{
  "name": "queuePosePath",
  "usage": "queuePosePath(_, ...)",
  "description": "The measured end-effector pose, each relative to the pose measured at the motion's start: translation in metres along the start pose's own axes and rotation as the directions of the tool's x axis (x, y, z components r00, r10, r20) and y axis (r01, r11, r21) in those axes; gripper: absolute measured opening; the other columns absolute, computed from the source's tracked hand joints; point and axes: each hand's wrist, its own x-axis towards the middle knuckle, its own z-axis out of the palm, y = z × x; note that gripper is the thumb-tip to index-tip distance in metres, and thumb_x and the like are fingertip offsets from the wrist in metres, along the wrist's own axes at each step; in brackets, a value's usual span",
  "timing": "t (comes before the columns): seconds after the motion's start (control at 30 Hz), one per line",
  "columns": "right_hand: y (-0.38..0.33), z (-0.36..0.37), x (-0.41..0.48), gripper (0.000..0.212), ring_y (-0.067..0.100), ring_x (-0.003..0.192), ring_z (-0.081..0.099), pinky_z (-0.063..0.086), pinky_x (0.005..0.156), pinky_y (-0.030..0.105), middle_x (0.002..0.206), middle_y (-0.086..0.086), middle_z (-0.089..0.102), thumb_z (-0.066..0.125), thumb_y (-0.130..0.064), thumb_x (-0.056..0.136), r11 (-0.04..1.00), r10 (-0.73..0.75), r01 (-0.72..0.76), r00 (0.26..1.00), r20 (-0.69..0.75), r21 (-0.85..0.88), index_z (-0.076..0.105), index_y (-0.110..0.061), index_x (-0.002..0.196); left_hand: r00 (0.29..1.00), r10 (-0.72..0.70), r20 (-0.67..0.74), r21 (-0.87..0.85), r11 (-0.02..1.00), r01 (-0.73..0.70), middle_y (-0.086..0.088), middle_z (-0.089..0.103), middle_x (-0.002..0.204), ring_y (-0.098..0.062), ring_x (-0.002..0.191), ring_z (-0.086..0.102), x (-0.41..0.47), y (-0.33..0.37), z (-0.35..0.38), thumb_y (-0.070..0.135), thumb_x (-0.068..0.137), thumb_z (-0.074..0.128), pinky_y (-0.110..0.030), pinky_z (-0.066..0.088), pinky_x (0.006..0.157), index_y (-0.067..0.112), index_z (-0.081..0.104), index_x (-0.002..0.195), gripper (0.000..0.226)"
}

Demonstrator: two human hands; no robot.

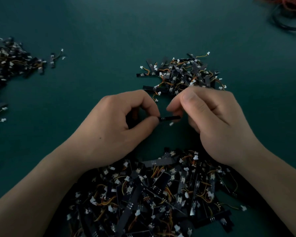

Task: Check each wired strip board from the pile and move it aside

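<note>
The left hand point(113, 127) and the right hand point(215, 120) are each pinching one end of a strip board point(169, 118), holding it above the table point(92, 40) between the big pile point(152, 194) and the smaller pile point(181, 74). Its white plug point(171, 124) is hanging just under it. In my judgement the plug may be catching on other boards when the strip is moving aside, or the thin strip may be slipping from such a light pinch.

Dim, cool light; the surface point(109, 31) is palest toward twelve o'clock. Corners darken, and the edges at nine and one o'clock blur.
</note>
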Motion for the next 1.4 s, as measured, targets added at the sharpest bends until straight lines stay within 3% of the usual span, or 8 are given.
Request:
queuePosePath(0.13,-0.0017,0.0001,-0.0004,0.045,0.016,0.048,0.052,0.039,0.046,0.033,0.058,0.001,0.061,0.045,-0.051,0.102,0.988,0.035,-0.017,0.993,0.114,-0.153,0.066,-0.026,0.072,0.997,0.037,-0.063,-0.001,0.999,-0.037,0.009,0.068,0.081,-0.017,0.07,0.062,-0.0006,0.0003,-0.0012,0.031,0.095,0.073,-0.021,0.048,0.057,0.036,0.068,0.092,0.008)
queuePosePath(0.23,-0.0027,-0.0006,0.0,0.035,0.025,0.05,0.054,0.041,0.049,0.045,0.059,0.007,0.061,0.049,-0.048,0.099,0.99,0.04,-0.024,0.993,0.112,-0.137,0.067,-0.029,0.076,0.997,0.025,-0.079,-0.035,0.999,-0.028,0.007,0.068,0.082,-0.017,0.07,0.063,-0.0002,0.0009,-0.0018,0.034,0.095,0.072,-0.019,0.048,0.057,0.035,0.068,0.093,0.005)
queuePosePath(0.4,-0.0025,-0.0018,-0.0005,0.02,0.025,0.048,0.05,0.04,0.044,0.04,0.057,0.002,0.057,0.061,-0.033,0.097,0.995,0.023,-0.012,0.993,0.116,-0.097,0.066,-0.028,0.078,0.999,-0.026,-0.024,-0.158,0.987,0.022,0.008,0.065,0.07,-0.002,0.055,0.052,0.0011,0.0007,-0.002,0.037,0.095,0.067,-0.011,0.04,0.051,0.03,0.068,0.087,0.011)
queuePosePath(0.63,-0.003,0.0,0.0001,0.021,0.018,0.049,0.051,0.04,0.043,0.029,0.058,-0.001,0.057,0.061,-0.03,0.101,0.985,-0.011,0.029,0.994,0.106,-0.169,0.066,-0.027,0.081,1.0,-0.012,-0.026,-0.123,0.992,0.009,0.004,0.058,0.063,-0.005,0.051,0.047,0.0011,0.0028,-0.0018,0.032,0.097,0.064,-0.013,0.037,0.047,0.027,0.063,0.081,0.017)
queuePosePath(0.73,-0.0035,-0.0015,-0.0009,0.019,0.017,0.051,0.054,0.041,0.044,0.028,0.061,-0.002,0.06,0.063,-0.03,0.101,0.991,-0.012,0.026,0.994,0.107,-0.131,0.068,-0.027,0.084,1.0,0.005,0.011,-0.206,0.978,-0.003,0.005,0.054,0.061,-0.004,0.05,0.044,0.0006,0.0027,-0.0041,0.034,0.095,0.064,-0.016,0.036,0.047,0.021,0.063,0.083,0.017)
queuePosePath(1.0,-0.0034,-0.0024,-0.0013,0.017,0.022,0.053,0.054,0.043,0.049,0.038,0.061,0.002,0.06,0.062,-0.024,0.1,0.993,-0.036,0.05,0.991,0.126,-0.11,0.069,-0.021,0.084,1.0,0.017,0.012,-0.158,0.987,-0.015,0.004,0.059,0.065,-0.007,0.051,0.048,-0.0003,0.0038,-0.0031,0.035,0.092,0.066,-0.014,0.038,0.048,0.024,0.062,0.08,0.016)
queuePosePath(1.27,-0.0055,-0.0043,-0.0028,0.018,0.02,0.05,0.051,0.038,0.044,0.025,0.061,0.002,0.057,0.064,-0.021,0.1,0.993,-0.09,0.101,0.984,0.157,-0.065,0.066,-0.018,0.082,1.0,-0.012,0.018,-0.184,0.983,0.015,0.012,0.055,0.06,-0.003,0.05,0.046,0.0011,0.0018,-0.0035,0.043,0.089,0.062,-0.013,0.036,0.049,0.027,0.061,0.079,0.019)
queuePosePath(1.4,-0.0049,-0.0013,-0.0029,0.017,0.022,0.051,0.053,0.039,0.044,0.026,0.06,0.0,0.058,0.064,-0.021,0.099,0.99,-0.084,0.099,0.986,0.142,-0.104,0.069,-0.018,0.083,0.998,0.031,0.049,-0.197,0.98,-0.021,0.008,0.053,0.06,-0.003,0.051,0.043,-0.0003,0.0019,-0.0037,0.038,0.091,0.065,-0.014,0.036,0.049,0.02,0.06,0.08,0.021)
